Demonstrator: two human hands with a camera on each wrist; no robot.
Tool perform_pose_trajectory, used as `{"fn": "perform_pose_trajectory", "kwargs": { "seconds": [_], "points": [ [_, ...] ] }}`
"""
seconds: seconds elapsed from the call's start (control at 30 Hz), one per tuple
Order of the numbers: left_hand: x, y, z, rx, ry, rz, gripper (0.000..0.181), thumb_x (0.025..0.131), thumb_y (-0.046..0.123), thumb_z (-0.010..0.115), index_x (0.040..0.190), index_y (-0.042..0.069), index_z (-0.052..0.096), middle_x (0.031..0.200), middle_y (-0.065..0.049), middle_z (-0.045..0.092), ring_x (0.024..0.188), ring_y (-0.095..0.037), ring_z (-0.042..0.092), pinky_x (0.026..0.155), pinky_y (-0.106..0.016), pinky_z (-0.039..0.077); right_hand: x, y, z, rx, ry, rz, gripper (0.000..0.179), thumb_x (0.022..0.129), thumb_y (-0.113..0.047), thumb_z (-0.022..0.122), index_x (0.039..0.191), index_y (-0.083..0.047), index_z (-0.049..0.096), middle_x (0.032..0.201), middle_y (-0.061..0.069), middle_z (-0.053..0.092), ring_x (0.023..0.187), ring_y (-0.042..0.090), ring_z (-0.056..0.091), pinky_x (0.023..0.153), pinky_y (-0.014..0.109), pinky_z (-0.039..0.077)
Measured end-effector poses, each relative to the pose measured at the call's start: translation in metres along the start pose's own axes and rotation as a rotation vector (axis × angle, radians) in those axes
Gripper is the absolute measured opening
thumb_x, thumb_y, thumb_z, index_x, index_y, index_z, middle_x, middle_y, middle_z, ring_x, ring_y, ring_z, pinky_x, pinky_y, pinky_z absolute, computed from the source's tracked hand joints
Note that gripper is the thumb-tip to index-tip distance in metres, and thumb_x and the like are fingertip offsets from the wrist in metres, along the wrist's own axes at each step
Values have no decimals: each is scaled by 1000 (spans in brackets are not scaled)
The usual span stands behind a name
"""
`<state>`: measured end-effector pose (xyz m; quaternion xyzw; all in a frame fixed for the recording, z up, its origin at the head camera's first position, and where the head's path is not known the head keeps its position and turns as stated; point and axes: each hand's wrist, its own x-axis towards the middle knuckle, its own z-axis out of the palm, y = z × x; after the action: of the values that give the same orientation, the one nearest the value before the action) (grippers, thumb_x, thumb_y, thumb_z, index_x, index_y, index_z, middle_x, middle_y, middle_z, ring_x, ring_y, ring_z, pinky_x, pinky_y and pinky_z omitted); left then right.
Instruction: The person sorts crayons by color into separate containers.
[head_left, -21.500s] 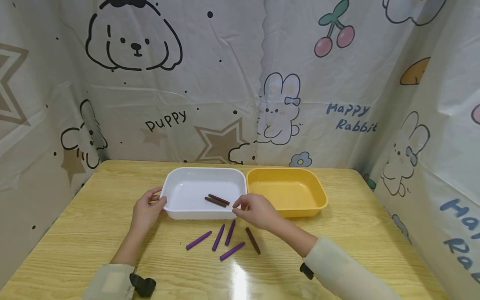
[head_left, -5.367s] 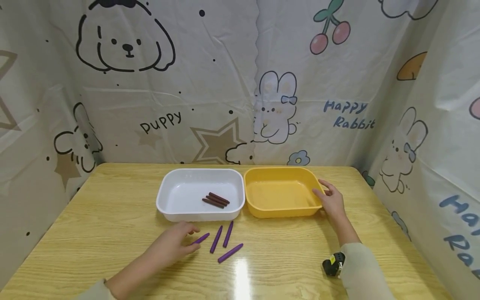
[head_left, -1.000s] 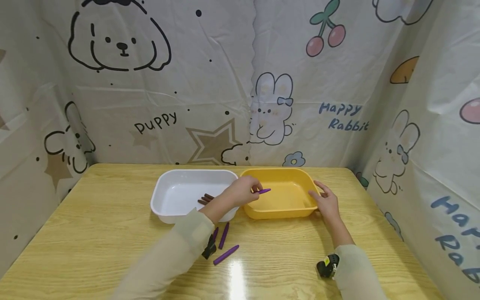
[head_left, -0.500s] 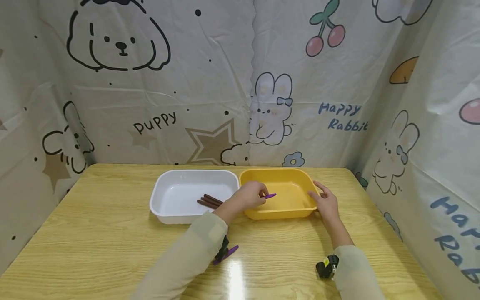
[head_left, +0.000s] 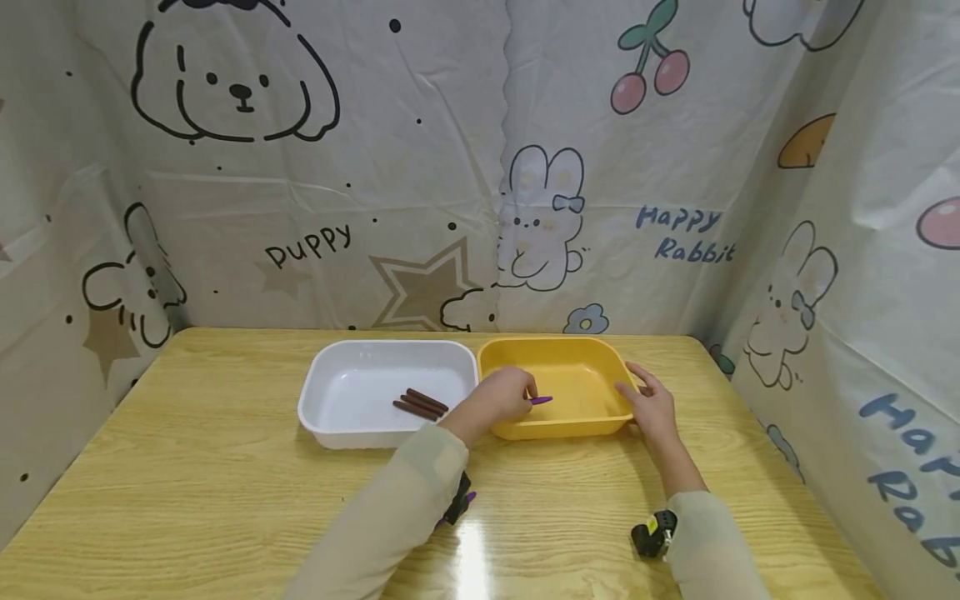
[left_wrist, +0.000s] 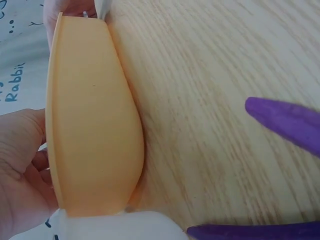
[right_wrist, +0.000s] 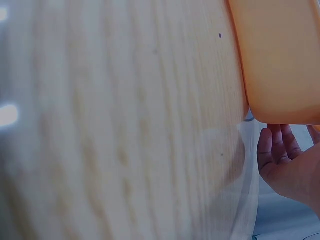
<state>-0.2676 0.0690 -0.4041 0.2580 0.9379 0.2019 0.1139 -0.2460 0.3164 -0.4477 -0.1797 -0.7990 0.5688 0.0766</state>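
Observation:
My left hand (head_left: 504, 395) pinches a purple crayon (head_left: 541, 400) low inside the yellow basin (head_left: 570, 429); only the crayon's tip end shows. At the basin's right end, my right hand (head_left: 654, 408) grips the rim, thumb over the edge and fingers outside. The right wrist view also shows that hand (right_wrist: 292, 165) at the basin's corner. In the left wrist view the left hand (left_wrist: 20, 165) reaches over the basin wall (left_wrist: 95, 110). A purple crayon (head_left: 471, 497) on the table is mostly hidden by my left wrist camera.
The white basin (head_left: 345, 435) stands left of the yellow one, against it, with brown crayons (head_left: 420, 403) inside. Purple crayons (left_wrist: 287, 125) lie on the wooden table (head_left: 187, 467) in front. A printed curtain (head_left: 420, 167) rises behind the table.
Over the last second my left hand has moved slightly right and lowered the purple crayon into the yellow basin. My left forearm now covers most crayons on the table. The right hand keeps its place.

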Motion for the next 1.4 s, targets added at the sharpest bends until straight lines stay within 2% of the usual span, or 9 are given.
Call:
{"fn": "perform_pose_trajectory", "kwargs": {
  "seconds": [0.2, 0.47, 0.7, 0.83, 1.0, 1.23, 1.4],
  "points": [
    [3, -1, 6, 27, -15, 2, 15, 86, 15, 65, 99, 12, 70, 95, 1, 68, 82, -12, 55, 81, -24, 49, 1, 1, 0, -6, 1, 3, 54, 91, -25, 61, 141, -18, 43, 113, 12, 53, 75, 1, 56, 64, 15, 54],
    [6, 1, 8, 29, -48, -26, 16, 87, 16, 64, 103, 14, 69, 97, 1, 67, 82, -13, 55, 81, -24, 50, 2, 1, 0, -27, -6, 3, 54, 91, -25, 60, 142, -19, 42, 117, 14, 52, 81, 6, 57, 67, 16, 54],
    [7, -3, 8, 69, -48, 13, 20, 89, 15, 61, 107, 13, 67, 99, 0, 67, 88, -12, 59, 81, -26, 51, 1, -1, 0, -17, -3, 5, 53, 91, -24, 60, 141, -18, 43, 115, 13, 53, 78, 4, 56, 66, 15, 53],
    [6, -3, 6, 51, -47, 16, 20, 89, 15, 60, 107, 13, 67, 98, 0, 67, 88, -12, 59, 81, -26, 51, 0, 0, 1, -9, -4, 4, 53, 91, -23, 61, 140, -17, 44, 111, 11, 53, 77, 2, 56, 65, 15, 54],
    [1, -3, 1, 6, -38, 14, 20, 89, 17, 59, 108, 14, 66, 98, 0, 66, 87, -12, 58, 80, -27, 51, -1, -1, 1, -11, 2, 8, 53, 91, -23, 61, 140, -18, 44, 111, 10, 53, 77, 3, 56, 65, 14, 53],
    [-10, -3, -12, 10, -3, 58, 20, 89, 20, 61, 108, 14, 66, 100, -2, 67, 87, -14, 59, 82, -27, 51, -2, -2, 0, -34, -1, 1, 53, 91, -26, 60, 141, -19, 43, 112, 11, 51, 77, 3, 55, 66, 13, 52],
    [-19, -7, -19, -42, 10, 65, 20, 89, 20, 61, 108, 12, 65, 101, -4, 67, 91, -17, 60, 83, -30, 51, -2, -2, 0, -40, -1, 3, 53, 92, -25, 59, 141, -19, 43, 114, 12, 50, 76, 2, 55, 65, 13, 52]
  ]
}}
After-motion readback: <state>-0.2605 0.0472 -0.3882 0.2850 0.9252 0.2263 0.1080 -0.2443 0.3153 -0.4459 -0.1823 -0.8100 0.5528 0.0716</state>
